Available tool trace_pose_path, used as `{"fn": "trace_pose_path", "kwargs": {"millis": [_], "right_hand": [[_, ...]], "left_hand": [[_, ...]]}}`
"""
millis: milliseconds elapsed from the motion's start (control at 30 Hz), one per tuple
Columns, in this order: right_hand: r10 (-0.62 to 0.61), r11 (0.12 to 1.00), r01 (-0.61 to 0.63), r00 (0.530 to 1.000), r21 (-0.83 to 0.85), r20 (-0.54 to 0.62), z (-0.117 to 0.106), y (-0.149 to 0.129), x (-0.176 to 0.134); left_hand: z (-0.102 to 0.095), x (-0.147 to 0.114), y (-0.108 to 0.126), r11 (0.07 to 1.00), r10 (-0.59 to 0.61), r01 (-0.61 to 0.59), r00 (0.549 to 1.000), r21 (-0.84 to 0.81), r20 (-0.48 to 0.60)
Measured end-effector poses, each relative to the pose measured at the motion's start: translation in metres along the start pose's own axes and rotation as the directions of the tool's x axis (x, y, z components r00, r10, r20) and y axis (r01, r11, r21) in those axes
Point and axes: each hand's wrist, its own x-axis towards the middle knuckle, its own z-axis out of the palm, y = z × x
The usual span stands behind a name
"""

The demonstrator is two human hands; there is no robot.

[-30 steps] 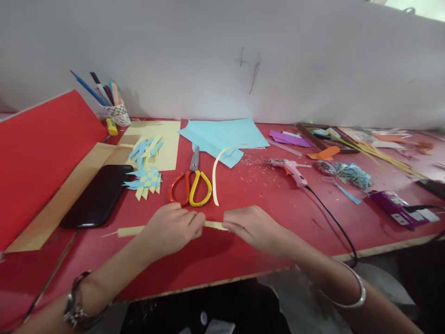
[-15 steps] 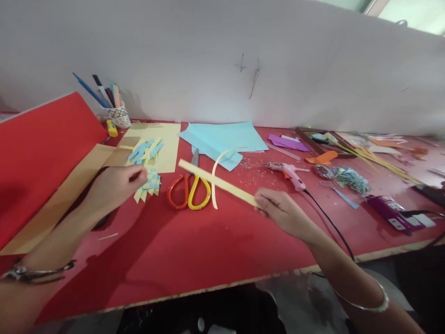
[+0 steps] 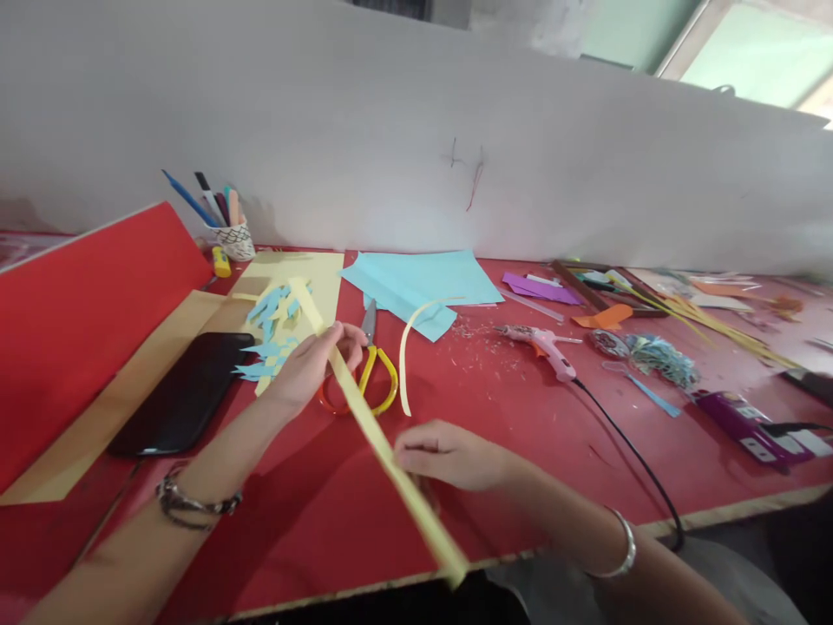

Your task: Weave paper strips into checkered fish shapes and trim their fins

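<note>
- Holding one pale yellow paper strip (image 3: 370,425), we have our left hand (image 3: 326,351) pinched around it near its upper end, left of centre; it slants down to the lower middle of the frame.
- Our right hand (image 3: 449,454) curls its fingers against the strip's right edge, just below centre; whether they grip or merely touch it, we cannot tell.
- We could crease or tear the strip by pulling unevenly, since it looks thin; its blurred lower end, overlapping the front edge of the red table (image 3: 495,391), might catch there.
- We count one pair of scissors (image 3: 372,351) near centre; the strip crosses in front of its red handle and could snag on it if lowered carelessly.
- One curved strip (image 3: 403,356) lies just right of the scissors, so light that a stray sweep might shift it.
- Left of centre we see woven blue-and-yellow paper (image 3: 264,350), perhaps two pieces, partly covered; dragging our left hand across could loosen the weave.
- Farther out we count one black phone (image 3: 182,391) at left, at least two blue sheets (image 3: 449,269) upper middle, one pen cup (image 3: 235,243) upper left, and one glue gun (image 3: 550,349) right of centre, which might burn us if hot.
</note>
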Motion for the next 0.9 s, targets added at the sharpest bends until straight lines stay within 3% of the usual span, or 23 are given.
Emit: {"fn": "trace_pose_path", "kwargs": {"millis": [67,100,167,233,400,533,767,900], "right_hand": [[-0.042,0.997,0.031,0.988,-0.076,-0.148,-0.006,-0.002,0.002],[-0.104,0.990,0.070,0.949,-0.121,-0.298,-0.009,-0.004,0.003],[-0.232,0.969,0.136,0.791,-0.207,-0.566,-0.014,-0.011,0.009],[-0.260,0.960,0.120,0.716,-0.252,-0.648,-0.017,-0.017,0.015],[-0.269,0.924,-0.012,0.690,-0.383,-0.672,-0.012,-0.021,0.021],[-0.313,0.902,-0.004,0.682,-0.432,-0.661,-0.009,-0.015,0.021],[-0.358,0.896,0.090,0.724,-0.434,-0.589,-0.009,-0.007,0.023],[-0.302,0.939,0.126,0.742,-0.319,-0.598,-0.009,-0.006,0.021]], "left_hand": [[0.015,-0.008,-0.003,0.991,-0.121,0.117,0.991,0.069,0.051],[0.024,-0.013,-0.004,0.982,-0.163,0.148,0.978,0.118,0.133],[0.041,-0.022,-0.004,0.973,-0.148,0.097,0.959,0.210,0.242],[0.051,-0.028,-0.001,0.934,-0.110,0.020,0.966,0.357,0.234],[0.054,-0.027,0.002,0.777,-0.137,-0.025,0.968,0.629,0.209],[0.057,-0.027,-0.005,0.698,-0.150,-0.016,0.974,0.716,0.169],[0.057,-0.029,-0.017,0.771,-0.116,-0.028,0.976,0.636,0.184],[0.055,-0.030,-0.019,0.892,-0.108,0.002,0.972,0.452,0.207]]}}
